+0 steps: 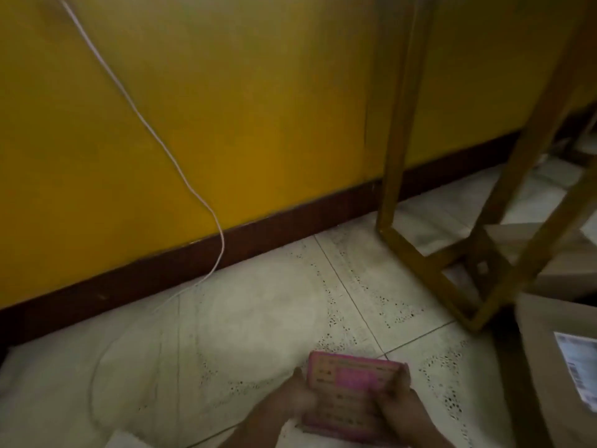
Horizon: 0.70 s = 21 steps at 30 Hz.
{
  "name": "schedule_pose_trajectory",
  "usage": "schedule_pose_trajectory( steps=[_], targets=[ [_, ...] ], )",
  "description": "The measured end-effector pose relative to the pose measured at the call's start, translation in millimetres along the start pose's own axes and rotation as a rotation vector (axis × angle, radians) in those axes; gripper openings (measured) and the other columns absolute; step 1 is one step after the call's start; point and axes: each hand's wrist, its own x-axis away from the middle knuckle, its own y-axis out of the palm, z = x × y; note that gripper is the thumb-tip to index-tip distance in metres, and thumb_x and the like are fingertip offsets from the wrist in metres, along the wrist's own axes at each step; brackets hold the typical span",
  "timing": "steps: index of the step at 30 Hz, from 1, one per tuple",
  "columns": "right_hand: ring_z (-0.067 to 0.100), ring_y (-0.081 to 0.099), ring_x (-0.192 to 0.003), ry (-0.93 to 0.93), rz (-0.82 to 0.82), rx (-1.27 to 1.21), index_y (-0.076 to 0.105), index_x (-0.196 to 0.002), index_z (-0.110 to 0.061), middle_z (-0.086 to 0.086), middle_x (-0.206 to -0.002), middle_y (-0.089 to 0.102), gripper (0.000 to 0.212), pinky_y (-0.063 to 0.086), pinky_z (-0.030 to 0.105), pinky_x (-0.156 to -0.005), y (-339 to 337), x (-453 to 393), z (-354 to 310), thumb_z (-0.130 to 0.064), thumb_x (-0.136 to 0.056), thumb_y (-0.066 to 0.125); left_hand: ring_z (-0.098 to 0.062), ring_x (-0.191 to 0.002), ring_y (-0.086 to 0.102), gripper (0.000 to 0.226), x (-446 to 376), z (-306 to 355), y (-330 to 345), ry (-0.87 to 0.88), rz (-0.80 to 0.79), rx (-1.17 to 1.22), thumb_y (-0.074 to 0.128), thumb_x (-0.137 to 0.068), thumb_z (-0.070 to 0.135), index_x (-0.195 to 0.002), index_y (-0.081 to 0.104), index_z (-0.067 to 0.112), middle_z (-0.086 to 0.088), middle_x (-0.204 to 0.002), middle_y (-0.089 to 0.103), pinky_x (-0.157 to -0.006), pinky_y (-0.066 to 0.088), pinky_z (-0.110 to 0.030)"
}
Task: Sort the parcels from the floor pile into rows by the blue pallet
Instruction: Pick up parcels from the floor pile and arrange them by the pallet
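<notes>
A small flat pink parcel (350, 394) with printed rows is low in the middle of the head view, held just above the pale tiled floor (265, 318). My left hand (287, 405) grips its left edge and my right hand (400, 409) grips its right edge, fingers curled over the sides. A brown cardboard parcel (549, 367) with a white shipping label (578, 367) stands at the lower right. The view is blurred. No blue pallet shows.
A yellow wall (226, 108) with a dark skirting board (193, 263) runs across the back. A white cable (181, 169) hangs down it onto the floor. A yellow metal frame (423, 263) stands at right, with more brown boxes (555, 253) behind it.
</notes>
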Motion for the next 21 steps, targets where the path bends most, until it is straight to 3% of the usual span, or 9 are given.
schedule_pose_trajectory(
  steps=[1,3,5,7,10,12,15,18,21],
  targets=[
    [0.036,0.060,-0.115,0.030,-0.006,-0.036,0.003,-0.154,-0.023,0.021,-0.133,0.057,0.088,0.047,0.041,-0.100,1,-2,0,-0.054,-0.090,0.054,-0.016,-0.116,0.062,0.064,-17,-5,5,0.017,-0.031,0.039,0.073,-0.061,0.043,-0.124,0.065,0.036,0.003,-0.123,0.068,-0.102,0.048,-0.037],
    [0.037,0.054,-0.123,0.061,0.019,-0.137,0.010,-0.155,-0.015,0.021,-0.139,0.051,0.088,0.042,0.041,-0.103,-8,-5,-9,-0.050,-0.090,0.059,-0.013,-0.102,0.069,0.041,-17,7,0,0.029,-0.051,0.160,0.069,-0.053,0.040,-0.094,0.076,0.036,0.008,-0.101,0.075,-0.096,0.053,-0.037],
    [0.036,0.056,-0.116,0.039,0.048,-0.239,0.028,-0.147,-0.012,0.019,-0.134,0.055,0.073,0.042,0.041,-0.101,-29,10,-35,-0.045,-0.091,0.060,-0.016,-0.091,0.072,0.031,30,46,-25,-0.003,-0.005,0.271,0.070,-0.058,0.032,-0.088,0.076,0.027,0.005,-0.092,0.076,-0.089,0.057,-0.036],
    [0.030,0.057,-0.103,-0.028,0.061,-0.292,0.038,-0.137,-0.009,0.017,-0.127,0.058,0.056,0.044,0.040,-0.095,-57,36,-71,-0.040,-0.095,0.056,-0.012,-0.076,0.069,0.009,86,85,-56,-0.020,0.045,0.335,0.065,-0.081,0.015,-0.083,0.066,0.023,0.005,-0.085,0.072,-0.066,0.058,-0.022],
    [0.032,0.057,-0.107,-0.095,0.075,-0.361,0.042,-0.132,-0.006,0.019,-0.127,0.058,0.044,0.042,0.034,-0.087,-117,98,-145,-0.035,-0.100,0.049,-0.006,-0.061,0.063,0.019,195,149,-109,-0.021,0.132,0.421,0.053,-0.094,0.005,-0.088,0.054,0.023,0.005,-0.082,0.065,-0.040,0.046,-0.013],
    [0.036,0.055,-0.119,-0.152,0.076,-0.391,0.042,-0.134,-0.004,0.022,-0.132,0.056,0.044,0.041,0.032,-0.087,-176,157,-208,-0.035,-0.103,0.042,0.000,-0.057,0.067,0.003,265,191,-150,0.006,0.205,0.457,0.059,-0.092,0.022,-0.093,0.062,0.021,0.009,-0.071,0.072,-0.047,0.049,-0.013],
    [0.033,0.055,-0.117,-0.230,0.064,-0.453,0.045,-0.131,-0.009,0.019,-0.133,0.056,0.047,0.041,0.034,-0.095,-284,257,-304,-0.046,-0.102,0.037,-0.016,-0.090,0.071,0.058,365,260,-215,0.009,0.380,0.556,0.062,-0.081,0.058,-0.126,0.056,0.022,0.001,-0.102,0.073,-0.083,0.058,-0.038],
    [0.028,0.055,-0.095,-0.354,0.135,-0.529,0.048,-0.103,-0.010,0.013,-0.107,0.061,0.046,0.044,0.036,-0.083,-400,357,-382,-0.054,-0.099,0.036,-0.024,-0.098,0.065,0.072,473,351,-273,0.108,0.581,0.639,0.057,-0.076,0.072,-0.120,0.050,0.015,-0.009,-0.110,0.066,-0.084,0.055,-0.044],
    [0.027,0.053,-0.092,-0.425,0.240,-0.580,0.048,-0.105,-0.010,0.011,-0.103,0.059,0.041,0.039,0.035,-0.078,-514,459,-436,-0.050,-0.099,0.042,-0.017,-0.093,0.059,0.063,618,461,-296,0.262,0.692,0.673,0.054,-0.082,0.071,-0.110,0.049,0.015,-0.006,-0.107,0.060,-0.077,0.054,-0.040]
  ],
)
